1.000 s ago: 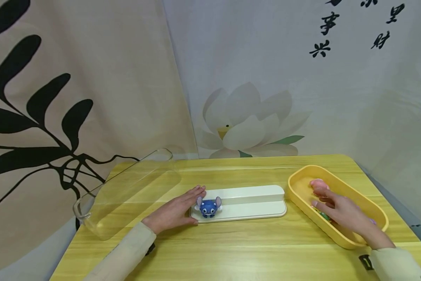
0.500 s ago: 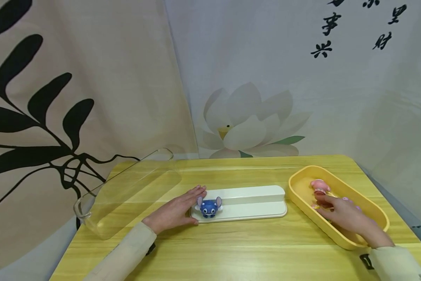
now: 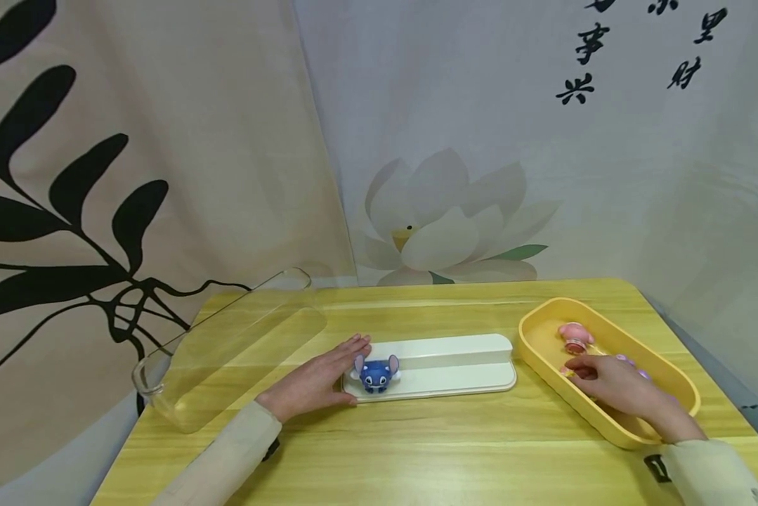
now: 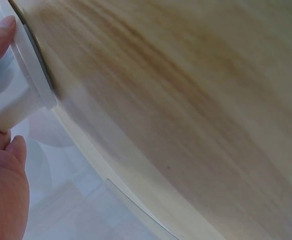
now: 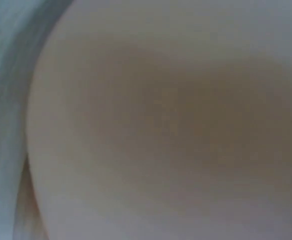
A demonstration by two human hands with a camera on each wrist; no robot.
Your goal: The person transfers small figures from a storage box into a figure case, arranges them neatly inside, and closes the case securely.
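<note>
My left hand holds the left end of a white stepped display base, thumb along its front edge and fingers behind. In the left wrist view the thumb lies on the base's rim. A blue big-eared toy figure stands on the base's lower step, beside that hand. My right hand reaches into a yellow tray, fingers bent downward. A small pink and yellow thing shows at its fingertips; whether they pinch it is hidden. The right wrist view is blurred and filled by close surfaces.
A pink toy figure lies in the tray beyond the right hand, with purple pieces beside it. A clear cover lies at the table's left edge. Wood-grained table spreads in front of the base; a printed curtain hangs behind.
My right hand has drawn back slightly inside the tray, so the pink figure is uncovered and the pink and yellow thing shows. My left hand and the blue figure stay in place.
</note>
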